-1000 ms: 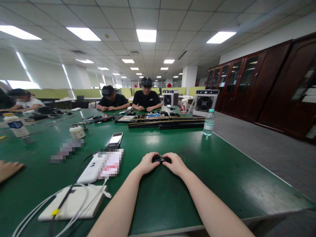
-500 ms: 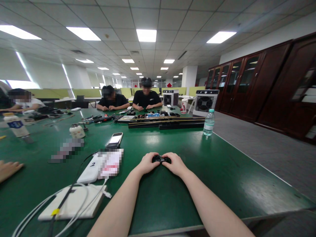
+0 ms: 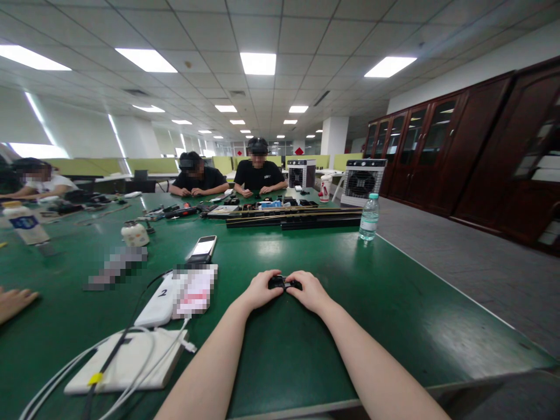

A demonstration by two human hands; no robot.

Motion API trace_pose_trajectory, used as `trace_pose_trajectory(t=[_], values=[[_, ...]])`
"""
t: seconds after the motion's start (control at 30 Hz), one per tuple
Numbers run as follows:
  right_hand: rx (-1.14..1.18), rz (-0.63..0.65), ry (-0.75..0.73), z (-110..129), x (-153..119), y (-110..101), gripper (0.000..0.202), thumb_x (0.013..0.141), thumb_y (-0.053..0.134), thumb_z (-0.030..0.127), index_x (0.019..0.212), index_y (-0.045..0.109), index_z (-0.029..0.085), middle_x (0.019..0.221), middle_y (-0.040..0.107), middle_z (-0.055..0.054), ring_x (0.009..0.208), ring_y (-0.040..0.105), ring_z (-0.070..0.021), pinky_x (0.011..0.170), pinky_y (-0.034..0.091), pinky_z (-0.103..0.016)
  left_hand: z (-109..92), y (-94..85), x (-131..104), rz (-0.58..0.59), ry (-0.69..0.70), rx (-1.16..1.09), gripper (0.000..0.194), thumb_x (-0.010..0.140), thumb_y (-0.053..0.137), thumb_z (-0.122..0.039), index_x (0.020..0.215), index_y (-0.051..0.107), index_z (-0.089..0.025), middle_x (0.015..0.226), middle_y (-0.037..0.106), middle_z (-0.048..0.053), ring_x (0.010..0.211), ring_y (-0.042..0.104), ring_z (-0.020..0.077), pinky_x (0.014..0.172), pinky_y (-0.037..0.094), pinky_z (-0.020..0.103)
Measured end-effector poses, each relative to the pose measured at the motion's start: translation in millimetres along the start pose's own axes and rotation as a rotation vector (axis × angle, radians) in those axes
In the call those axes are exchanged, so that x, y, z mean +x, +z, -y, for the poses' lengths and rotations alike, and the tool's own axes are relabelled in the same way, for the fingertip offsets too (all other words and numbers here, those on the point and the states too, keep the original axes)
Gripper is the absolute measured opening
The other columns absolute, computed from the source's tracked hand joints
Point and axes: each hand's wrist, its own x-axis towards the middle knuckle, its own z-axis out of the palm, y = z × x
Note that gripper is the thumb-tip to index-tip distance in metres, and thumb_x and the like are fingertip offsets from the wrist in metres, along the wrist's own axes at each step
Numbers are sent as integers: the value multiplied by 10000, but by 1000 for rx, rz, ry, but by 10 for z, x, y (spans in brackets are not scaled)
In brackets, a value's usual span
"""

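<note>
Near the middle of the green table [image 3: 280, 344], a small black object [image 3: 285, 283] is held between both hands. My left hand [image 3: 261, 289] grips its left end between thumb and fingers. Its right end is in my right hand [image 3: 310, 290], thumb on the near side and fingers curled over the far side. My fingers hide parts of the object, and its details are too small to tell.
Left of my arms lie a phone [image 3: 203, 249], a white power bank [image 3: 163, 300] and a white box [image 3: 126, 361] with cables. Long black bars [image 3: 321, 219] and a water bottle [image 3: 370, 217] stand beyond. Another person's hand [image 3: 17, 303] rests at the left edge.
The whole view has shifted very slightly. Both hands keep hold of the black object, with hardly any visible movement.
</note>
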Motion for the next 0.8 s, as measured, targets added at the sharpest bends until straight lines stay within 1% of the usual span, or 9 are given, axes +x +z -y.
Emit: trace_pose_trajectory(t=[0.2, 0.33, 0.5, 0.67, 0.8], values=[[-19, -3, -16, 8, -1, 6, 206, 753, 657, 197, 949, 690, 248, 1061, 679, -47, 1033, 583, -229, 940, 431, -397, 40, 18, 16, -2, 14, -40, 455, 732, 670, -245, 1180, 609, -197, 1208, 644, 81, 1140, 573, 245, 1022, 430, 364], [-34, 6, -31, 30, -7, -2, 201, 760, 652, 189, 950, 687, 243, 1065, 675, -51, 1036, 578, -229, 939, 430, -398, 60, 33, 27, 9, 29, -62, 440, 730, 665, -236, 1162, 614, -169, 1180, 650, 94, 1106, 593, 235, 1002, 447, 348], [-21, -5, -54, 55, -6, -22, 198, 759, 652, 176, 946, 685, 232, 1083, 674, -58, 1054, 573, -231, 947, 427, -400, 86, 45, 34, -5, 41, -77, 425, 737, 660, -235, 1152, 617, -155, 1175, 650, 105, 1100, 599, 243, 988, 459, 356], [56, -71, -63, 72, 25, -41, 176, 782, 622, 200, 945, 676, 241, 1050, 686, -40, 1040, 584, -220, 950, 433, -394, 100, 47, 38, -2, 9, -71, 419, 743, 670, -237, 1154, 615, -180, 1181, 647, 91, 1114, 592, 234, 1001, 450, 351], [119, -160, -19, 98, 41, -60, 198, 776, 611, 203, 964, 665, 232, 1031, 689, -46, 1047, 592, -214, 969, 433, -392, 93, 40, 35, 7, 3, -79, 430, 744, 669, -235, 1165, 610, -172, 1195, 640, 100, 1117, 589, 243, 1003, 449, 362]])
